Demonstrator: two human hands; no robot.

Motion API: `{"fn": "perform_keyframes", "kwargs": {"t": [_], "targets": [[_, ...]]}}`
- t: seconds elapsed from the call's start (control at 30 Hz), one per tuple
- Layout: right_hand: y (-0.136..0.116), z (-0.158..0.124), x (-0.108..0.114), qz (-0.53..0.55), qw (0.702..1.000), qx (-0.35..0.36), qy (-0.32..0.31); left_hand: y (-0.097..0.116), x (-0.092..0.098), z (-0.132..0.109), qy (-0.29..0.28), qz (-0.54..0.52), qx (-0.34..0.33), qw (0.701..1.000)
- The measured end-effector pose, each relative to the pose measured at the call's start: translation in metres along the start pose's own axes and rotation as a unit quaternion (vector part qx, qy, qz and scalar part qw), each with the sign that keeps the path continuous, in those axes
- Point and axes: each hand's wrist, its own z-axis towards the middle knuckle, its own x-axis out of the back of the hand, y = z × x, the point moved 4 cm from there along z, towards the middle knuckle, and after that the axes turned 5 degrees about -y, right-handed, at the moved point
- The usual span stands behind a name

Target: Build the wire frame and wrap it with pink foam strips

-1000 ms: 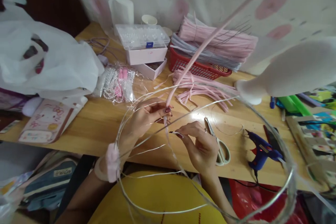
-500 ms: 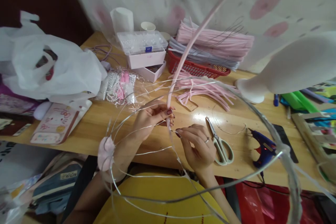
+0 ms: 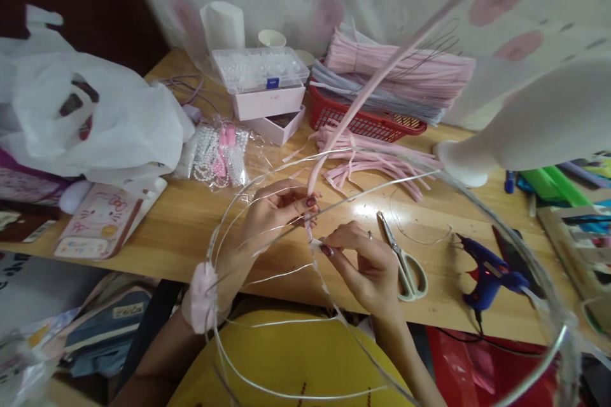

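My left hand (image 3: 279,210) is closed in a pinch around a long pink strip (image 3: 356,108), possibly a chenille stem, and a thin wire of the frame. The strip rises from the fingers toward the upper right. My right hand (image 3: 365,261) is closed too, thumb and index finger pinching a short pale strip end (image 3: 317,243) just below the left fingertips. A large rounded wire frame (image 3: 377,189) surrounds both hands, with thin silvery wires crossing it. A pink wrapped joint (image 3: 204,297) of the frame lies over my left forearm.
Scissors (image 3: 409,270) and a blue glue gun (image 3: 491,276) lie right of my hands. Behind are pink strips (image 3: 382,165), a red basket (image 3: 367,124) with bundles, a bead box (image 3: 260,70) and bagged beads (image 3: 217,156). A white bulbous form (image 3: 548,121) stands right.
The pink strip's upper part has swung to the right. The wire frame has turned and its right side has shifted rightward. My right hand now pinches a pale end near the left fingertips.
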Motion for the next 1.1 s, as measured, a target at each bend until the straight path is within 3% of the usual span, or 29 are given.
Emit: {"fn": "perform_keyframes", "kwargs": {"t": [0.53, 0.77, 0.97, 1.1], "targets": [[-0.010, 0.010, 0.004, -0.158, 0.982, 0.099, 0.030, -0.014, 0.003, 0.001, -0.045, -0.031, 0.010, 0.998], [-0.013, -0.001, 0.013, -0.153, 0.977, 0.097, 0.115, -0.009, 0.002, -0.001, -0.015, -0.047, 0.018, 0.999], [-0.008, 0.000, 0.004, -0.027, 1.000, 0.014, -0.006, -0.009, 0.002, -0.002, -0.013, -0.027, 0.010, 0.999], [-0.008, 0.001, 0.001, -0.078, 0.996, 0.037, 0.011, -0.012, 0.001, -0.002, -0.033, -0.023, 0.019, 0.999]]}}
